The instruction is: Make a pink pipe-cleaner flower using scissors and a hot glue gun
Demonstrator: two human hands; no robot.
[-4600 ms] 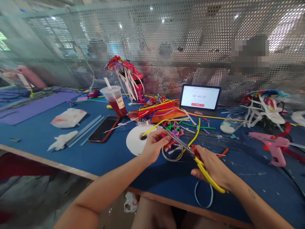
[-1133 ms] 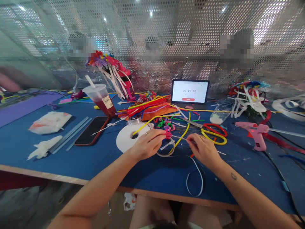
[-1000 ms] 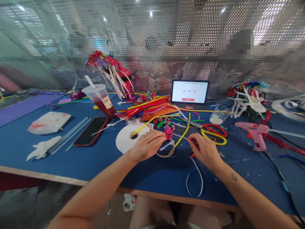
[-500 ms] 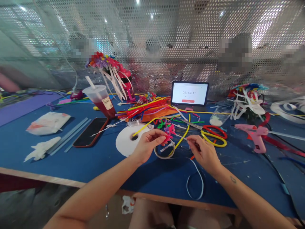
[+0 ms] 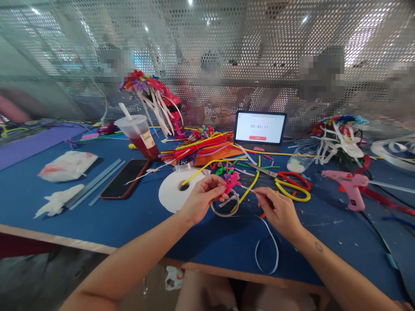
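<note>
My left hand (image 5: pixel 207 194) pinches a pink pipe-cleaner flower (image 5: pixel 232 181) between thumb and fingers. From the flower a thin pale stem (image 5: pixel 248 188) runs to the right, its far end pinched in my right hand (image 5: pixel 279 211). A white ribbon (image 5: pixel 275 248) trails below my right hand and loops on the blue table. Under the flower lies a silvery ring (image 5: pixel 223 214), partly hidden by my left hand. Beside that hand lies a white ribbon roll (image 5: pixel 170 192). Scissors with red and yellow handles (image 5: pixel 293 183) lie just beyond my right hand.
A pink glue gun (image 5: pixel 348 185) with a cable lies at right. A phone (image 5: pixel 125 179) and a tilted cup of red drink (image 5: pixel 141 138) are at left. Colourful pipe cleaners (image 5: pixel 201 147) lie mid-table before a tablet (image 5: pixel 259 127). Ribboned flower bunches stand at the back.
Both hands keep their grip on the flower and stem. The flower seems turned slightly and shows more clearly; the whole view has shifted a little.
</note>
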